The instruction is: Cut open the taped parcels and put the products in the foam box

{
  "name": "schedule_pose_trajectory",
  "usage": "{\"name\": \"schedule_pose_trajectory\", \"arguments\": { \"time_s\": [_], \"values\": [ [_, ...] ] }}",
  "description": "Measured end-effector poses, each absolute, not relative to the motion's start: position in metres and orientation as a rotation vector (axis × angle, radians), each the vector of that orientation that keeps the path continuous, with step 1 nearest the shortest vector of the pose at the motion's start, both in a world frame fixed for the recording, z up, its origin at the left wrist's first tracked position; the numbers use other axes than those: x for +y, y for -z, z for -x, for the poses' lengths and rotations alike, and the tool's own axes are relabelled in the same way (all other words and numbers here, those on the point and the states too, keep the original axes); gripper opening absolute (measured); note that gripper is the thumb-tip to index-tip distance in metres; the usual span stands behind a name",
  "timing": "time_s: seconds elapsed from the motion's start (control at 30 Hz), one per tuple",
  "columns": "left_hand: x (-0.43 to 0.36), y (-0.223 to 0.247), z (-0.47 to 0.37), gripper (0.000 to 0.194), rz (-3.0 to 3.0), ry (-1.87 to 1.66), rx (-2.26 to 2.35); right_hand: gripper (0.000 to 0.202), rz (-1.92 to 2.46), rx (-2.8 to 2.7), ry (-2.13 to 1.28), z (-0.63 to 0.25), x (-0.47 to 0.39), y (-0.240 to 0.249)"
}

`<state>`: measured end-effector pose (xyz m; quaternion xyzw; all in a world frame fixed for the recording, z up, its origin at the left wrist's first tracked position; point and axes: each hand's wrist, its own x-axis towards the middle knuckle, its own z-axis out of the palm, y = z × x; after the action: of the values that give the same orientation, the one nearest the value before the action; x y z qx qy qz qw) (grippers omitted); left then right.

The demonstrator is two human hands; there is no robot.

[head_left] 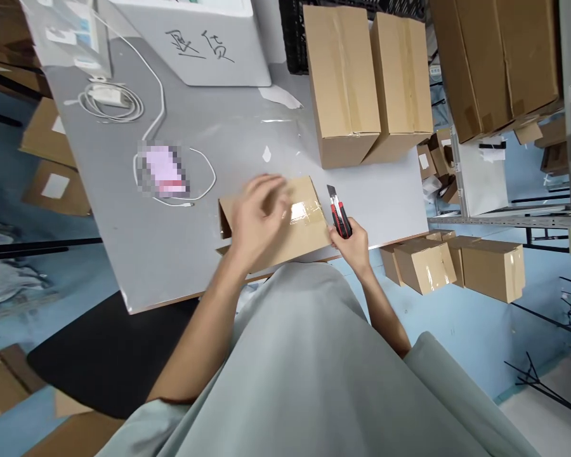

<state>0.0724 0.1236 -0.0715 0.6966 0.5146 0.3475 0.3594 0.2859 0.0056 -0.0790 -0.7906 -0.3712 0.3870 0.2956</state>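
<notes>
A small cardboard box (307,238) lies near the front edge of the grey table, with shiny clear tape on its top and flaps standing out at its left end. Over the box is my left hand (259,216), slightly blurred, its fingers curved and thumb apart, with nothing visible in it. Whether it touches the cardboard I cannot tell. My right hand (354,244), at the box's right end, is closed round a red and black utility knife (339,212). The knife's blade points away from me.
Two taller taped cartons (345,82) stand at the back right beside a black crate (292,38). A white foam box (219,47) with handwriting is at the back. On the left lie a coiled white cable (111,101) and a pixelated pink item (164,170). Cartons (426,263) stand beyond the table's right edge.
</notes>
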Motion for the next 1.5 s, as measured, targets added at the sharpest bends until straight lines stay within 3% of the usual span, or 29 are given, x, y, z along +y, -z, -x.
{"name": "schedule_pose_trajectory", "arguments": {
  "time_s": [0.13,0.3,0.53,1.5],
  "values": [
    [0.149,0.069,-0.117,0.039,-1.827,-0.605,1.245,0.021,2.217,-1.089,-0.952,-0.281,0.013,0.076],
    [0.172,0.077,-0.124,0.037,-1.736,-0.488,1.331,0.015,2.323,-1.159,-0.906,-0.275,0.013,0.071],
    [0.178,0.083,-0.126,0.034,-1.67,-0.476,1.353,0.052,2.138,-1.351,-0.922,-0.284,-0.006,0.042],
    [0.161,0.092,-0.142,0.026,-1.783,-0.633,1.294,0.064,2.927,-2.029,-0.751,-0.216,0.023,-0.044]
  ]
}}
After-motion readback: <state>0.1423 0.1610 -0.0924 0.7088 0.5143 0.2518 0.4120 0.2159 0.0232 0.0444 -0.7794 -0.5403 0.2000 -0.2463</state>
